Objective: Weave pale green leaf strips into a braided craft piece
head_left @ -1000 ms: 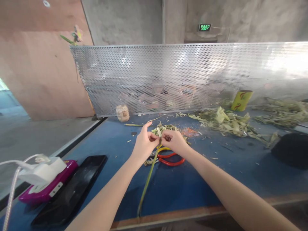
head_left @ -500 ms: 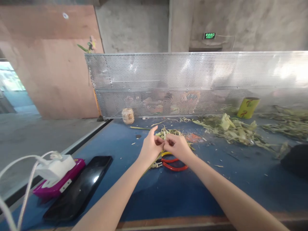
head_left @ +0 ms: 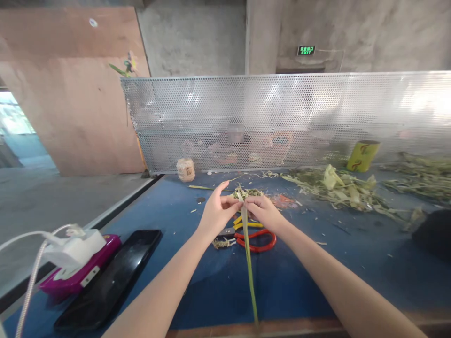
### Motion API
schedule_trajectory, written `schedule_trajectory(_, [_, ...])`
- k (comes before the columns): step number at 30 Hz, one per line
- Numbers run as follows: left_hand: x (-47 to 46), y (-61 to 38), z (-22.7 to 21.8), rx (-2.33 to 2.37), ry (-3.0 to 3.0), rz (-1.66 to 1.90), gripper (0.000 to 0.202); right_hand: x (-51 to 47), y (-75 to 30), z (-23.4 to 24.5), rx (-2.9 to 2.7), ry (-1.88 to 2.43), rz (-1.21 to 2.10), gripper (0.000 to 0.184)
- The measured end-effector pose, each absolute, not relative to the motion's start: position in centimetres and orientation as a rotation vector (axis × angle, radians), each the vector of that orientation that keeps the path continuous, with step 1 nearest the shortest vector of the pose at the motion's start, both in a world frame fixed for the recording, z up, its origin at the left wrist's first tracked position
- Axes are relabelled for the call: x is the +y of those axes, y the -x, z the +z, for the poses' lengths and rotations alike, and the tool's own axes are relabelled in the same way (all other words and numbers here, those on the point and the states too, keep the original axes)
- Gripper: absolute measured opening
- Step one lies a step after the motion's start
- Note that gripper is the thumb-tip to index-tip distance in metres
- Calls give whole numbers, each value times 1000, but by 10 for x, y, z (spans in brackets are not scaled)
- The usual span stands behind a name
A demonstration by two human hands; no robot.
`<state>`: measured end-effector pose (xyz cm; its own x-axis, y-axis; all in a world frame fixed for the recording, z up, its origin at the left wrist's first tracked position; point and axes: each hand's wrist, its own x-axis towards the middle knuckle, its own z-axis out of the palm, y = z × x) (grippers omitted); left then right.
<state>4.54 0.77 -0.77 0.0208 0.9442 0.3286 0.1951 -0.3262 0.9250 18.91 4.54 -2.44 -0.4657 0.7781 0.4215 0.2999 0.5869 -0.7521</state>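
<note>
Left hand (head_left: 216,211) and right hand (head_left: 265,212) pinched a green strip (head_left: 249,263); its tail had swung right, looking easier to reach.

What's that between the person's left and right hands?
In the head view, a long green plant strip lies between the fingertips of the left hand and right hand, its tail running toward the person.

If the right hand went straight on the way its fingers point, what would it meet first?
The green strip it touches, then probably almost at once the left hand; exact depth there is hard to judge.
</note>
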Motion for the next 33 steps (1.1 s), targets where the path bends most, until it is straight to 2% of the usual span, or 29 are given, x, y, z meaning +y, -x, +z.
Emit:
schedule_trajectory(7, [6,-45,-6,1197,-1661,1339,71,46,-191,-26,-2108,843,575,28])
schedule_trajectory(18, [9,-46,-15,1199,-1670,1355,80,48,-191,-27,-2062,863,844,25])
schedule_trajectory(26, [10,-45,-16,1188,-1712,1473,75,46,-189,-25,-2051,832,671,19])
schedule_trajectory(33, [7,-45,-12,1199,-1774,1463,73,43,-190,-22,-2056,746,863,20])
